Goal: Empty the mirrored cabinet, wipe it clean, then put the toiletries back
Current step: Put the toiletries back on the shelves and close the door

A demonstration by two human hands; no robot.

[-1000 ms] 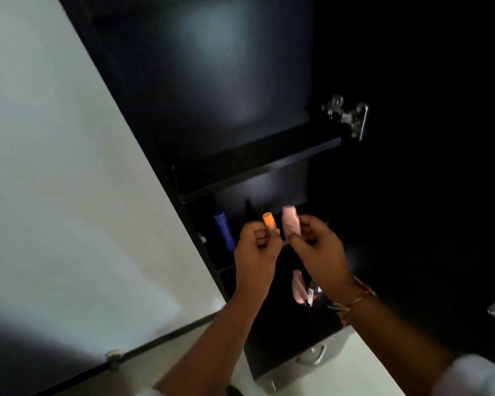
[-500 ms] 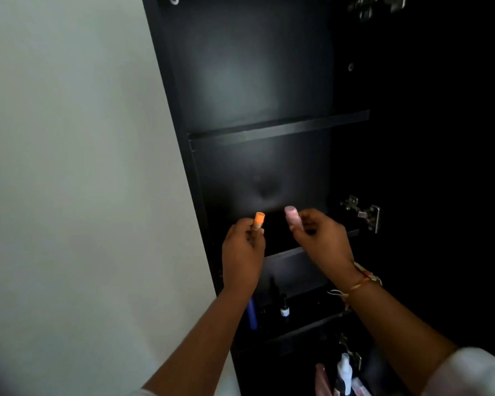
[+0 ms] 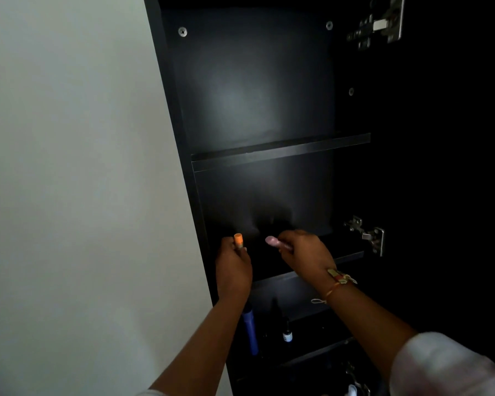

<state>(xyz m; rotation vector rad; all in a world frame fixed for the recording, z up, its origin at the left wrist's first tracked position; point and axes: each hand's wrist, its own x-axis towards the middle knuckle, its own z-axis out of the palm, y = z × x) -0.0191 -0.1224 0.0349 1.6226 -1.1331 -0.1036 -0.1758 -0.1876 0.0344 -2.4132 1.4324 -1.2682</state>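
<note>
The black cabinet (image 3: 180, 144) stands open with dark shelves. My left hand (image 3: 233, 267) grips a small orange tube (image 3: 238, 240), held upright at the left edge of the middle compartment. My right hand (image 3: 306, 257) grips a small pink tube (image 3: 273, 242), tilted left and pointing into the same compartment above its shelf (image 3: 349, 257). Both upper compartments look bare. One shelf lower stand a blue tube (image 3: 250, 332) and a small dark dropper bottle (image 3: 287, 332).
A white wall (image 3: 69, 181) runs along the cabinet's left side. Metal hinges (image 3: 367, 235) stick out at the cabinet's right edge, with another hinge (image 3: 379, 24) at the top. The open door on the right is dark. More items show faintly at the bottom (image 3: 353, 388).
My view has tilted up, so the upper compartments now show. Both hands rose with the tubes from the lower shelves to the middle compartment and moved apart; the pink tube now tilts left.
</note>
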